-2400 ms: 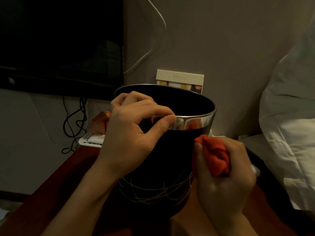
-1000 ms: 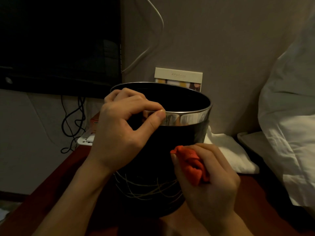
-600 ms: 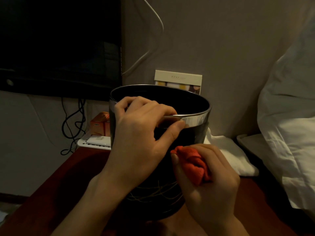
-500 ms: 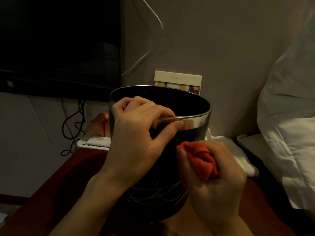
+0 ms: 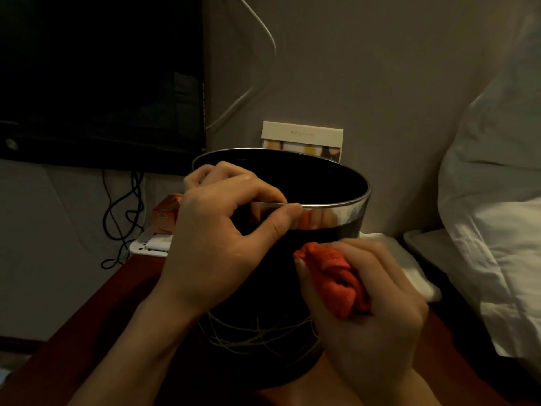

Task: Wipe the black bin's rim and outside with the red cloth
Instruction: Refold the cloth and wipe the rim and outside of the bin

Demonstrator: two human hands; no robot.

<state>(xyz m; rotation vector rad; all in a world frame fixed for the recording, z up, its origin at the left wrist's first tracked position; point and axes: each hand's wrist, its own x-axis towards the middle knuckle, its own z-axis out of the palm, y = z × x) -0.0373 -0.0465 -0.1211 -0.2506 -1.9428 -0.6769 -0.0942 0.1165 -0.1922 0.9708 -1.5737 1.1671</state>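
Observation:
The black bin (image 5: 275, 288) stands on a dark red table, with a shiny silver band (image 5: 336, 215) round its rim and thin pale lines near its base. My left hand (image 5: 222, 244) grips the near rim, fingers curled inside and thumb pressed on the silver band. My right hand (image 5: 366, 312) holds the bunched red cloth (image 5: 333, 273) against the bin's black outside, just below the band on the near right side.
A dark screen (image 5: 99, 77) hangs on the wall at left with black cables (image 5: 123, 212) below. An orange box (image 5: 167, 213) and a white tray (image 5: 152, 244) sit behind the bin at left. A card (image 5: 301, 136) leans on the wall. White bedding (image 5: 491, 230) fills the right.
My right hand rubbed the red cloth along the bin's side, down and left, then back up toward the silver band. My left hand shifted its grip along the rim as the bin turned slightly.

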